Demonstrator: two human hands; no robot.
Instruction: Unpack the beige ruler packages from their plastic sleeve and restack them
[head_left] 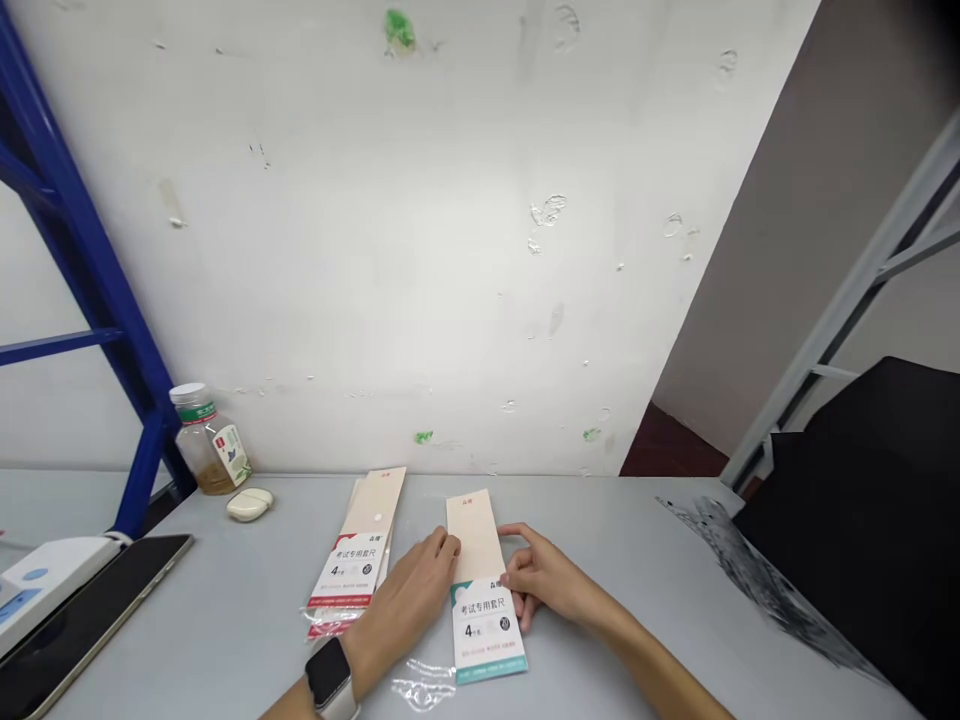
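A teal-and-white ruler set packet (489, 630) with a cream upper card lies on the grey table between my hands. My left hand (416, 585) is closed at its left edge, the fingertips mostly hidden against the card. On the right edge, my right hand (544, 580) holds the packet with thumb and curled fingers, while the index finger reaches along the card's side. Left of my left hand lie red-and-white ruler set packets (349, 570), overlapping. Clear plastic film (424, 685) rests beside the teal packet's lower left corner.
A jar with a white lid (210, 440) stands at the back left near a cream oval case (250, 504). A phone (90, 610) and a white power strip (45, 580) lie at far left. Blue shelf posts (90, 240) rise there. A black object (870, 530) covers the right side.
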